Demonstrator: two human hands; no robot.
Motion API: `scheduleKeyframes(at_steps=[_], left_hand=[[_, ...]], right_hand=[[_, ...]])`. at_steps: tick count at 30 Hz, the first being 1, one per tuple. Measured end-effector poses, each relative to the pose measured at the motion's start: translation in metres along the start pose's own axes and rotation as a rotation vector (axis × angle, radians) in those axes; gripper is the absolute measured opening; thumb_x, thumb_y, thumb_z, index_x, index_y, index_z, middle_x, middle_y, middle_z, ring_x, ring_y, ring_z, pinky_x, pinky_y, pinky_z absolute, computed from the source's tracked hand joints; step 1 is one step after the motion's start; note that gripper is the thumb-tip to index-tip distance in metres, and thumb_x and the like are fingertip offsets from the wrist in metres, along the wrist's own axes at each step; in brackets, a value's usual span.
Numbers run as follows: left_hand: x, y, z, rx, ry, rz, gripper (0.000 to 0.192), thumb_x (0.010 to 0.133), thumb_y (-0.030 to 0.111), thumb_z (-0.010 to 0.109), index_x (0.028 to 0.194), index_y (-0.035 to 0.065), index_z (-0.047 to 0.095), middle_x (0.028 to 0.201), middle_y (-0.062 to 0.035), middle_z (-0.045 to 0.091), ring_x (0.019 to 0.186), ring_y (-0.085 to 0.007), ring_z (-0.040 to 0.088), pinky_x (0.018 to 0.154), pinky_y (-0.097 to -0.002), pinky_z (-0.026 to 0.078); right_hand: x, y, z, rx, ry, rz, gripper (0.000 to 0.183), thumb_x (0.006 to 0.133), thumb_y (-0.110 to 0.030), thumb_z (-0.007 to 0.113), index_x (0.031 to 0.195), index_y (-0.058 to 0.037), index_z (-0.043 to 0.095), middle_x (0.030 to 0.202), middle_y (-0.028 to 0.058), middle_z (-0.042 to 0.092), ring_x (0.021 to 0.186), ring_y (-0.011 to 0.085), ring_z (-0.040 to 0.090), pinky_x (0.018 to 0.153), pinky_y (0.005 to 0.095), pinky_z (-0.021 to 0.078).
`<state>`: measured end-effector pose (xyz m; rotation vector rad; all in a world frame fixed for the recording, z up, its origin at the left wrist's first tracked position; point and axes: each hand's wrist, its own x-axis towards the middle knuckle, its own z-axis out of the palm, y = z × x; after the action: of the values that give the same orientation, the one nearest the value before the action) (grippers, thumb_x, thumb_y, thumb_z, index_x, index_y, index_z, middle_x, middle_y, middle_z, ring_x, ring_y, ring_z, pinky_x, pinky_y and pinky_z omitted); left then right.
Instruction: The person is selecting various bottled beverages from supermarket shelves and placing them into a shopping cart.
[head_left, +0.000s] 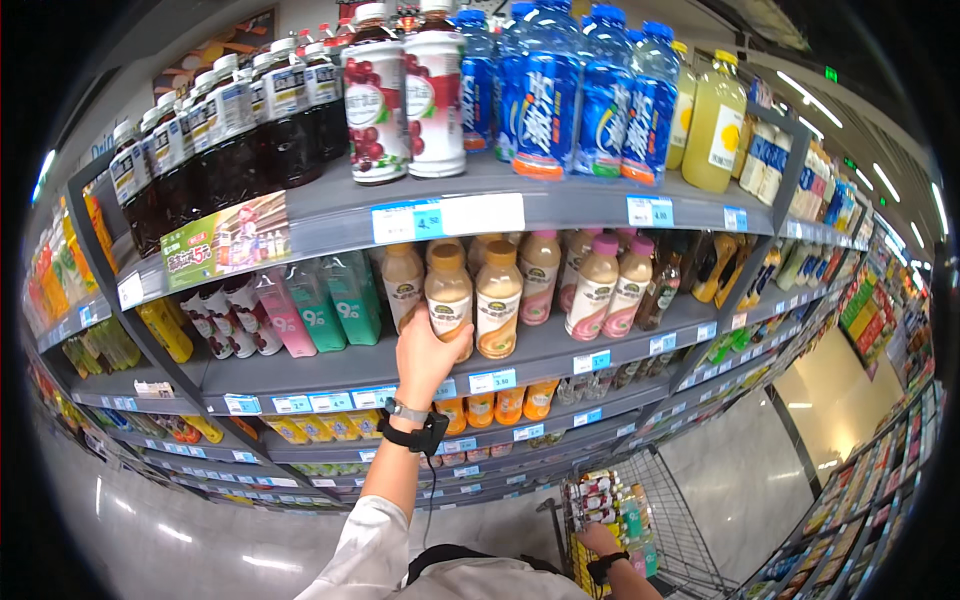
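Observation:
My left hand (431, 352) is wrapped around a beige drink bottle with a brown cap (448, 289) at the front of the middle shelf (405, 360). My thumb lies across its right side. A matching bottle (498, 300) stands close on the right, and others are behind. Pink-capped bottles (592, 292) stand farther right. Low at the right, my right hand (598, 538) is down at a wire shopping cart (675, 510), against the bottles in it. What its fingers grip is hidden. The cart holds dark-labelled bottles (596, 502), green bottles (634, 517) and yellow packages (583, 562).
The upper shelf edge (330, 225) overhangs the bottles and carries price tags. Blue-capped bottles (551, 90) and cherry-labelled bottles (375, 112) stand above it. Green cartons (351, 300) are left of my left hand. Another stocked shelf (847, 517) lines the aisle at right.

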<state>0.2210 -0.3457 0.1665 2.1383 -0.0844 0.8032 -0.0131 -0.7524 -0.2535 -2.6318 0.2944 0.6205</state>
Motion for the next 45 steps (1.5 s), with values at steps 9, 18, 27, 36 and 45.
scheduleKeyframes(at_steps=[9, 18, 27, 36, 45], left_hand=[[-0.043, -0.014, -0.008, -0.468, 0.225, 0.658, 0.077, 0.062, 0.024, 0.093, 0.127, 0.0048, 0.058, 0.118, -0.0198, 0.067, 0.104, -0.0401, 0.068, 0.087, -0.0446, 0.058], [-0.152, -0.009, 0.039, -0.858, -0.753, -0.055, 0.064, 0.095, 0.028, 0.075, 0.142, -0.0055, 0.048, 0.121, -0.0194, 0.071, 0.112, -0.0281, 0.070, 0.094, -0.0393, 0.054], [-0.186, 0.012, 0.068, -0.277, -0.877, 0.075, 0.057, 0.088, 0.046, 0.079, 0.110, 0.0002, 0.052, 0.091, -0.0253, 0.074, 0.085, -0.0456, 0.072, 0.070, -0.0530, 0.056], [-0.242, 0.066, 0.147, -0.301, -1.168, 0.146, 0.068, 0.087, 0.038, 0.082, 0.131, -0.0006, 0.046, 0.108, -0.0284, 0.071, 0.097, -0.0468, 0.071, 0.078, -0.0506, 0.057], [-0.260, 0.052, 0.181, -0.317, -1.392, -0.041, 0.062, 0.098, 0.024, 0.073, 0.150, 0.0031, 0.045, 0.142, -0.0203, 0.060, 0.123, -0.0336, 0.065, 0.099, -0.0429, 0.054]], right_hand=[[-0.051, -0.176, -0.216, 0.592, 0.130, -0.520, 0.051, 0.101, -0.025, 0.069, 0.146, -0.0028, 0.056, 0.123, 0.0197, 0.074, 0.107, 0.0253, 0.073, 0.091, 0.0378, 0.0572], [-0.083, -0.290, -0.276, 1.135, 0.006, -0.782, 0.068, 0.108, -0.013, 0.057, 0.165, -0.0060, 0.020, 0.138, 0.0144, 0.061, 0.126, 0.0179, 0.059, 0.104, 0.0331, 0.0491], [-0.084, -0.241, -0.233, 0.950, 0.284, -0.406, 0.089, 0.094, -0.023, 0.079, 0.161, -0.0062, 0.023, 0.112, 0.0192, 0.073, 0.100, 0.0210, 0.073, 0.085, 0.0346, 0.0574], [-0.085, -0.114, -0.209, 1.259, 0.513, -0.342, 0.087, 0.093, -0.018, 0.078, 0.159, -0.0103, 0.023, 0.111, 0.0141, 0.070, 0.095, 0.0189, 0.069, 0.082, 0.0330, 0.0569], [-0.071, 0.137, -0.033, 1.292, 0.544, 0.323, 0.094, 0.089, -0.016, 0.081, 0.163, -0.0120, 0.023, 0.137, 0.0172, 0.062, 0.113, 0.0291, 0.070, 0.092, 0.0400, 0.0584]])
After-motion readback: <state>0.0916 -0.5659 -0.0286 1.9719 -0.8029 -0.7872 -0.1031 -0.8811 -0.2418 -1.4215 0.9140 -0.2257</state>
